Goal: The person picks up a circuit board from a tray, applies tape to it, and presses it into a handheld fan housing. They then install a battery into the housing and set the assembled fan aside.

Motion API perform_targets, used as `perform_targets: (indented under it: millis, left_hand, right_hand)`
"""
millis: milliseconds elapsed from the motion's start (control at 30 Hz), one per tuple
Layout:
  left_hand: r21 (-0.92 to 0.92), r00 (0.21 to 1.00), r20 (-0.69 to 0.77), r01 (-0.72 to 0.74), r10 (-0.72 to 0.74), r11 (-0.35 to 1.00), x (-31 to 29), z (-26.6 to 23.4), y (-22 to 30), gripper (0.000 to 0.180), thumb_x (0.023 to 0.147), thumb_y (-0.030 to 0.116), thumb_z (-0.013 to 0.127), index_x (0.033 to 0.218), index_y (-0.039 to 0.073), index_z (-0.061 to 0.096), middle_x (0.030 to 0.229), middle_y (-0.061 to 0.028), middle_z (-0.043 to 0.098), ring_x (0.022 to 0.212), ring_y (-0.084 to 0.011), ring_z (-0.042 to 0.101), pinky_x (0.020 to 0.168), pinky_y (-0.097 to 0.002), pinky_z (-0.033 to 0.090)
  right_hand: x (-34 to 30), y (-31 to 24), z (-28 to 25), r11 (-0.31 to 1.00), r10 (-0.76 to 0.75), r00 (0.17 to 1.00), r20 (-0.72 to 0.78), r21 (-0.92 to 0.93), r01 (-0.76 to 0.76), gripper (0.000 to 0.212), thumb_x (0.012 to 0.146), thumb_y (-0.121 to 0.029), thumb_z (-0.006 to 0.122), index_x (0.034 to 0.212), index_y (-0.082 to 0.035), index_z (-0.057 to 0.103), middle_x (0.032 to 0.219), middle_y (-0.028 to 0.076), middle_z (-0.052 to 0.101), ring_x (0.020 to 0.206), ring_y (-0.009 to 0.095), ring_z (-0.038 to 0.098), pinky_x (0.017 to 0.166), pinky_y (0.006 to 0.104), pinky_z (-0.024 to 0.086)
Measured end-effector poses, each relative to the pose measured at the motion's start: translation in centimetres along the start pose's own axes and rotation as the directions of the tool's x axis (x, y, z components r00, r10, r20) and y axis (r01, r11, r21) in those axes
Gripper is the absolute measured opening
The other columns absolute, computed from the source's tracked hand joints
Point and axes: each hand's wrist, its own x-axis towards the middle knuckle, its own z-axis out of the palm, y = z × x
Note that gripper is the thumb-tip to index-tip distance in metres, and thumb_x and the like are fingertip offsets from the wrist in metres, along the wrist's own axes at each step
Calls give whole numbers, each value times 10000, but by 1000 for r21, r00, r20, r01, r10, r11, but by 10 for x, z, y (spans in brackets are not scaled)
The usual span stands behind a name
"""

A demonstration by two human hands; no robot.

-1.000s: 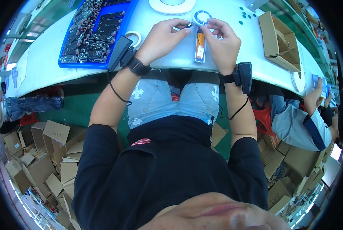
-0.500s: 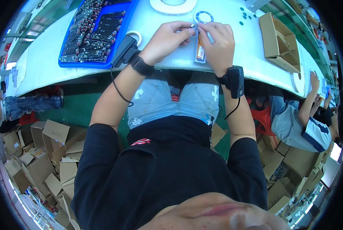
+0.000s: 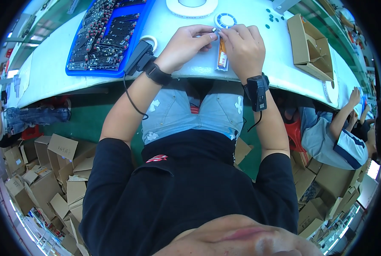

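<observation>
Both hands meet over the orange strip (image 3: 221, 57) on the white table (image 3: 113, 79). The left hand (image 3: 186, 42) and right hand (image 3: 241, 47) pinch a tiny part, seemingly fitting it. Next calls for steady alignment.

Bright, even light, sharp, fisheye-bent edges

1. Small part pinched between left hand (image 3: 188, 42) and right hand (image 3: 241, 47): too small to identify, fingertips cover it.
2. Orange strip (image 3: 221, 57) under the right hand: upper end hidden.
3. White tape roll (image 3: 192, 9) beyond the hands: cut by top edge.
</observation>
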Motion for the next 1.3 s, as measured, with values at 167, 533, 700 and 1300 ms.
perform_targets:
  millis: [167,533,700,1300]
  left_hand:
    - [21,1000,-6,-4,4,1000,1,-3,-4,408,979,227,638,1313,-4,600,1022,-53,693,832,-76,612,760,-210,513]
    - [126,994,107,2,-15,992,2,-16,8,449,935,295,699,1279,12,644,978,-64,697,779,-88,587,705,-226,491]
    - [249,982,181,1,-47,969,5,-19,14,444,934,293,700,1271,9,649,986,-74,701,810,-99,596,727,-228,495]
    - [68,987,157,34,-44,997,3,-18,10,427,957,245,671,1292,-12,612,1027,-74,696,859,-109,622,786,-240,520]
  right_hand:
    - [8,4,-5,998,-56,997,52,-10,56,103,842,-153,758,877,-57,743,874,58,700,813,214,612,701,306,517]
    - [15,43,4,905,-293,950,106,351,240,173,873,-158,731,1006,-48,712,958,87,673,917,244,633,775,321,543]
    - [14,53,10,849,-359,921,154,465,253,190,881,-126,716,1054,-49,703,978,89,667,917,247,633,783,320,545]
    - [3,32,1,933,-132,982,138,353,76,196,848,-146,761,1011,-44,724,925,100,667,863,251,634,739,318,534]
